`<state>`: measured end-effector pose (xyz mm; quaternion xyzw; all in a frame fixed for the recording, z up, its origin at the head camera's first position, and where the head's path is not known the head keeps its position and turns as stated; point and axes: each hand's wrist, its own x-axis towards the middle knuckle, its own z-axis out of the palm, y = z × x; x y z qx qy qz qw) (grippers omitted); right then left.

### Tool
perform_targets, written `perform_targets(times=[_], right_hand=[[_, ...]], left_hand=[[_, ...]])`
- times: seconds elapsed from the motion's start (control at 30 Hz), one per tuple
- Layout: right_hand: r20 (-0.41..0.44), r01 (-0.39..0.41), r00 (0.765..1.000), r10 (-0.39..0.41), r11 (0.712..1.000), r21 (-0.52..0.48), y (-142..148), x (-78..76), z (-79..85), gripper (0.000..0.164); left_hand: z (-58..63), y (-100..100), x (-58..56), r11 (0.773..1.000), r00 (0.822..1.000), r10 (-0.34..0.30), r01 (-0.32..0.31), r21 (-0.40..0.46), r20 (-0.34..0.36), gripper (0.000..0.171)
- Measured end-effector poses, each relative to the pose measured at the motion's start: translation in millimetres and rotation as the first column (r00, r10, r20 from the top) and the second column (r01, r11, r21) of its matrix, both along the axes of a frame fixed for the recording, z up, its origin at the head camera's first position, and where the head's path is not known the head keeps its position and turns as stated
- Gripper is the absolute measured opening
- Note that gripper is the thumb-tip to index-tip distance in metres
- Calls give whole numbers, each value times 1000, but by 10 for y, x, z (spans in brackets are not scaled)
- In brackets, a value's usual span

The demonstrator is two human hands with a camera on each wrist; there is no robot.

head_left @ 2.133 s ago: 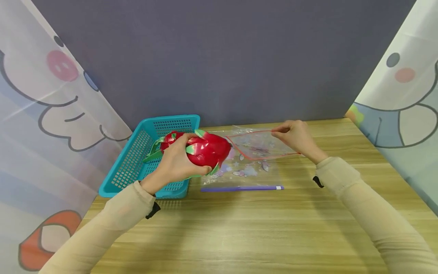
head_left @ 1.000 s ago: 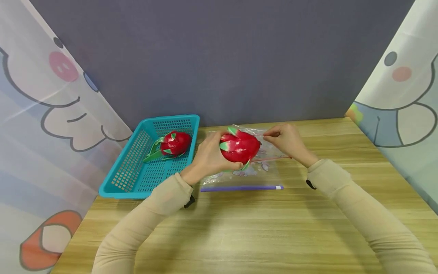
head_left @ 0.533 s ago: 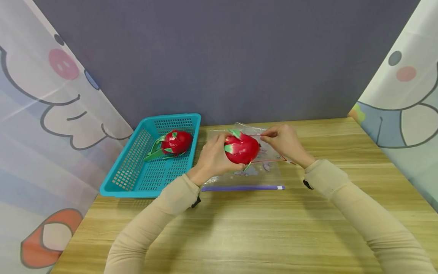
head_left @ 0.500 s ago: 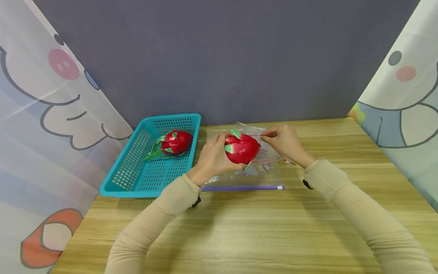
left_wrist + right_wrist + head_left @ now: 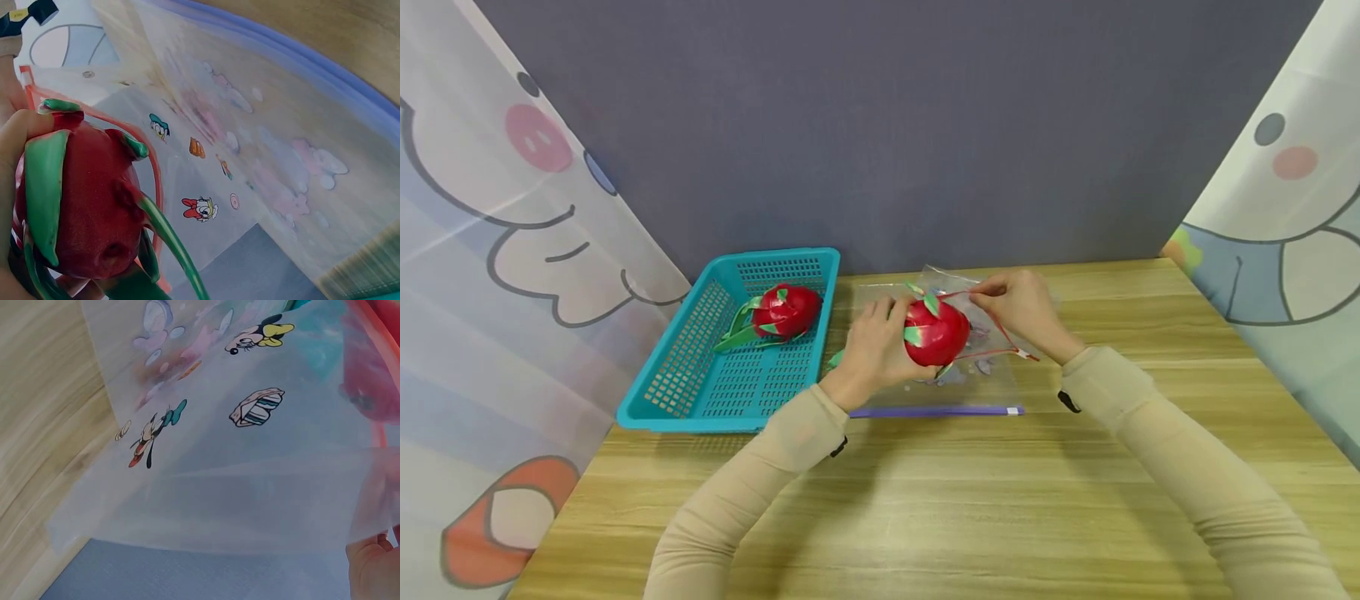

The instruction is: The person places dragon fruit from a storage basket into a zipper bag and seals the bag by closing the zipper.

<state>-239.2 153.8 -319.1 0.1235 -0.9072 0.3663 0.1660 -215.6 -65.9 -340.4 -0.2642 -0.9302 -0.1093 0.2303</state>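
My left hand (image 5: 876, 343) grips a red dragon fruit (image 5: 942, 335) with green scales, its tip pointing right at the mouth of a clear zip bag (image 5: 187, 506). In the left wrist view the fruit's stem end and curling green scales face the camera. My right hand (image 5: 1018, 307) pinches the bag's red-edged rim and holds the mouth spread apart. Small cartoon prints cover this bag. In the right wrist view the fruit's tip shows through the clear film beside the red rim. My left palm hides the fruit's rear part in the head view.
A second clear bag with a purple zip strip (image 5: 936, 412) lies flat on the wooden table (image 5: 925, 500) under the hands. To the left stands a blue plastic basket (image 5: 685, 425) with another dragon fruit (image 5: 787, 312) in it. A grey panel (image 5: 895, 142) rises behind the table.
My left hand has carried the dragon fruit from over the basket rightwards to the red-edged bag's mouth. My right hand has shifted slightly left, keeping its pinch on the rim.
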Motion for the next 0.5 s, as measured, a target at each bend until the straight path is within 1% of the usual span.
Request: perform_targets(times=[0.13,0.3,0.4,0.5], right_hand=[[-4,1,1000,-1,1000,-8,-10,7,-5,13],[5,-19,1000,19,1000,-15,-35,2,-16,12],[11,-25,1000,25,999,-20,-56,-16,-19,12],[17,-12,1000,12,1000,-21,-69,-39,-24,12]], left_hand=[[-45,34,-5,999,1000,-4,4,-35,-6,85],[-65,62,-14,999,1000,17,-17,-49,1,87],[-81,69,-20,998,1000,18,-19,-65,-16,88],[-102,72,-7,996,998,3,-9,-93,-57,88]])
